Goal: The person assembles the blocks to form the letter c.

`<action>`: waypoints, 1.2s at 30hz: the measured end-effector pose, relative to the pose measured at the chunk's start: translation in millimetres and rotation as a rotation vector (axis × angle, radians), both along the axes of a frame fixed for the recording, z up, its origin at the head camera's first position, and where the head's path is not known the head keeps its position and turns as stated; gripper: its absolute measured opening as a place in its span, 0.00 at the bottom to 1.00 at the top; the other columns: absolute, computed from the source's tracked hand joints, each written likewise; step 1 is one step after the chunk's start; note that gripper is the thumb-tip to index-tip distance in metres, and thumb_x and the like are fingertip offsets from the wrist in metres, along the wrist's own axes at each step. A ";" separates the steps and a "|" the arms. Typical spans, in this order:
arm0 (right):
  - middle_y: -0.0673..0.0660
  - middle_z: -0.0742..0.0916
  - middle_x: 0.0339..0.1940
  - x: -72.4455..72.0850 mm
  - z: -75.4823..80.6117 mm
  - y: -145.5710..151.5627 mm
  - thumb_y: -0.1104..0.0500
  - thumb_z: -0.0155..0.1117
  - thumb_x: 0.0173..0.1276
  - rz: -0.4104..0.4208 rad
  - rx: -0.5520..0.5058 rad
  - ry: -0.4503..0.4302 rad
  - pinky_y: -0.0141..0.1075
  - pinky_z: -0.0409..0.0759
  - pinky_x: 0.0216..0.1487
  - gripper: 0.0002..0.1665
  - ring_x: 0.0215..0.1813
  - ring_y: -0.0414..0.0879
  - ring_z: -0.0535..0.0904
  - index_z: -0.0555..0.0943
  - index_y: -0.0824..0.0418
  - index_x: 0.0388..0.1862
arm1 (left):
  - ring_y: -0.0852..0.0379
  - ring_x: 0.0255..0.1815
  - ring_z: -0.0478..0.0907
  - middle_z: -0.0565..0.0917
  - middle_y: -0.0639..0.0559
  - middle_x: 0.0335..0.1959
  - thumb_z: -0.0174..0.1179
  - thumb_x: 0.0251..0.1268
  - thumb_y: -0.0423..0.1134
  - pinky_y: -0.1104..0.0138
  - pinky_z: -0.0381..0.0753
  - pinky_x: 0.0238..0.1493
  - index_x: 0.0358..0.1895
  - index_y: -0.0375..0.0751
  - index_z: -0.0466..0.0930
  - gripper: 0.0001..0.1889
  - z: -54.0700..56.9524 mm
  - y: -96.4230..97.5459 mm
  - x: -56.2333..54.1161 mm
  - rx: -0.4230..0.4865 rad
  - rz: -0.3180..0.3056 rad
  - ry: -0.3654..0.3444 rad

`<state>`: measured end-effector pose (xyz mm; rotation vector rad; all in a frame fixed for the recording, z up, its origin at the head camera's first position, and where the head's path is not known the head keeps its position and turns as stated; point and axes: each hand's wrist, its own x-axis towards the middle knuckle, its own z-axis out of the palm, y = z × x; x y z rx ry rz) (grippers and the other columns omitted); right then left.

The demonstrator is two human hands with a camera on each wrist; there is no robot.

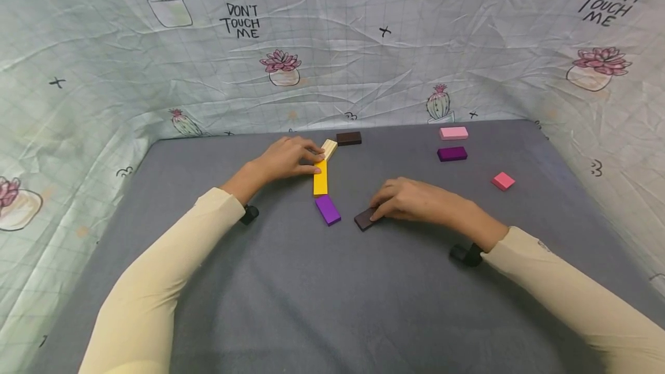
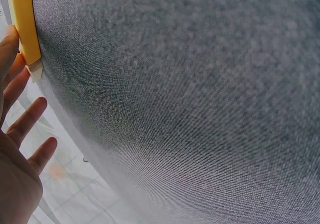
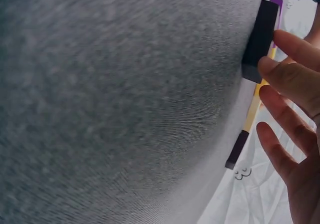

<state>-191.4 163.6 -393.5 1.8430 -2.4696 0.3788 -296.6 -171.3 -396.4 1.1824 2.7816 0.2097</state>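
Note:
My left hand has thumb and fingertips on a yellow block, near its far end. In the left wrist view the same yellow block shows beside the thumb, and the other fingers spread apart. A cream wooden block meets its far end, and a purple block lies angled at its near end. To the right, my right hand pinches a dark brown block between thumb and fingers. The right wrist view shows this dark block with the thumb against it.
Another dark brown block lies by the cream block's far end. At the right are a pink block, a dark purple block and a coral-pink block. A printed cloth hangs behind the grey tabletop.

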 end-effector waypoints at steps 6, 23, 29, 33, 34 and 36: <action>0.52 0.86 0.48 3.6 -5.7 -1.5 0.63 0.77 0.63 0.010 -0.026 0.002 0.39 0.83 0.47 0.19 0.48 0.46 0.81 0.90 0.50 0.52 | 0.48 0.66 0.74 0.79 0.55 0.66 0.64 0.70 0.55 0.50 0.70 0.66 0.63 0.50 0.83 0.23 0.1 0.7 -0.4 -0.001 0.000 0.003; 0.50 0.85 0.46 17.8 -7.2 -17.5 0.55 0.74 0.67 0.015 0.007 0.033 0.35 0.80 0.43 0.17 0.43 0.43 0.78 0.89 0.48 0.56 | 0.48 0.66 0.74 0.80 0.54 0.66 0.64 0.70 0.54 0.50 0.70 0.67 0.64 0.49 0.82 0.24 -1.2 0.8 -1.1 0.003 -0.004 0.008; 0.49 0.85 0.47 20.8 -4.9 -23.0 0.54 0.73 0.68 0.001 0.030 0.039 0.36 0.79 0.43 0.17 0.46 0.42 0.79 0.88 0.48 0.56 | 0.48 0.67 0.74 0.80 0.55 0.66 0.64 0.70 0.54 0.50 0.70 0.67 0.63 0.49 0.82 0.24 -1.1 1.3 -1.0 0.002 -0.007 0.011; 0.49 0.86 0.51 20.6 -4.3 -24.7 0.54 0.72 0.69 0.017 0.041 0.054 0.39 0.80 0.48 0.17 0.51 0.44 0.79 0.88 0.49 0.56 | 0.48 0.67 0.73 0.79 0.55 0.66 0.64 0.70 0.55 0.50 0.69 0.67 0.64 0.49 0.82 0.24 0.3 1.5 -0.1 -0.010 -0.001 0.009; 0.49 0.86 0.53 20.2 -4.2 -25.1 0.54 0.72 0.69 0.025 0.042 0.056 0.39 0.80 0.49 0.17 0.52 0.44 0.79 0.88 0.49 0.56 | 0.48 0.67 0.73 0.79 0.55 0.66 0.64 0.70 0.55 0.49 0.69 0.67 0.64 0.49 0.82 0.24 0.8 1.6 0.1 -0.013 0.001 0.008; 0.50 0.86 0.56 19.3 -3.9 -25.7 0.55 0.72 0.69 0.040 0.043 0.056 0.41 0.81 0.52 0.17 0.56 0.46 0.80 0.88 0.50 0.56 | 0.48 0.67 0.73 0.79 0.55 0.66 0.64 0.71 0.54 0.49 0.68 0.68 0.64 0.49 0.82 0.23 1.8 1.9 0.7 -0.018 0.004 0.004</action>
